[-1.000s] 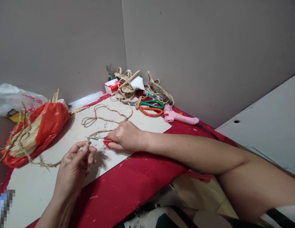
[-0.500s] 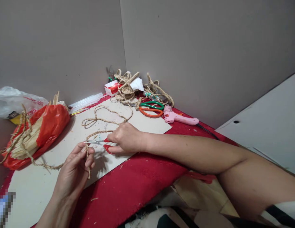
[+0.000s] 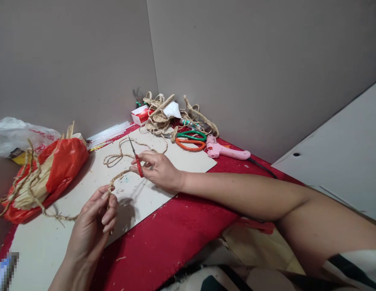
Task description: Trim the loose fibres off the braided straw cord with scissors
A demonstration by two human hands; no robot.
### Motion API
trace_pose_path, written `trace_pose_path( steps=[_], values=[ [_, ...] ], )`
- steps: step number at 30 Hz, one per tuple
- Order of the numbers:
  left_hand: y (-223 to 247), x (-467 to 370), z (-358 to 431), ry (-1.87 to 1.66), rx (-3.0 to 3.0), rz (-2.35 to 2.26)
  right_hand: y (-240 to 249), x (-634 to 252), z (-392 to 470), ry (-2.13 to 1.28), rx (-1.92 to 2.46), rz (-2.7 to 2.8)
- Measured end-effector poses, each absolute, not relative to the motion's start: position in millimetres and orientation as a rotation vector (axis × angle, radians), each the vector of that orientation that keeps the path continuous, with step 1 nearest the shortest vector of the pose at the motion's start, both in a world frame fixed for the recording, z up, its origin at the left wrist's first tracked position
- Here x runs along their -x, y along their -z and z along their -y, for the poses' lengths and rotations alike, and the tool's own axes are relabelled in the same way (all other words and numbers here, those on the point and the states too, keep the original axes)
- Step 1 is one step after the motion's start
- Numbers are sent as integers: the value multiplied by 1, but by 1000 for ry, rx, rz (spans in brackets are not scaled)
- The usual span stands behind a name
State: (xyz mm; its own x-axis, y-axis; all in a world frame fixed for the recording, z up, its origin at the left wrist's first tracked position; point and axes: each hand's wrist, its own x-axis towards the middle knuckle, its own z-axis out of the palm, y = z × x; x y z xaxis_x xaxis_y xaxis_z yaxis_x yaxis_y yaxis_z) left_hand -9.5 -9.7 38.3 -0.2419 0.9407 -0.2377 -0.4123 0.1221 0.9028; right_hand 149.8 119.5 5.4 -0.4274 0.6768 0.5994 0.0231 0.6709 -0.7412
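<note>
Scissors have swung upward in the right hand; the left hand pinches cord running between hands.

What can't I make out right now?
All in the head view:
Cord: gripped stretch, hidden by the left hand.
Red scissors: part of the handles, hidden by the right hand.
White bag: far side, cut off by the left edge.
Lower-left object: pixelated, and cut off by the left edge.

Rope loop on board
</note>
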Motion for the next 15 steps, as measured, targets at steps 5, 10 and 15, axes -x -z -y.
trace_pose_path(
  steps=[5,10,15],
  values=[
    [-39,8,10,-1385,-697,-1234,-7,-146,-116,-1494,550,1793],
    [-37,8,10,-1300,-765,-1347,-12,-150,-118,-1332,483,1773],
    [-37,2,16,-1216,-947,-1546,-23,-155,-124,-1108,512,1831]
  ],
)
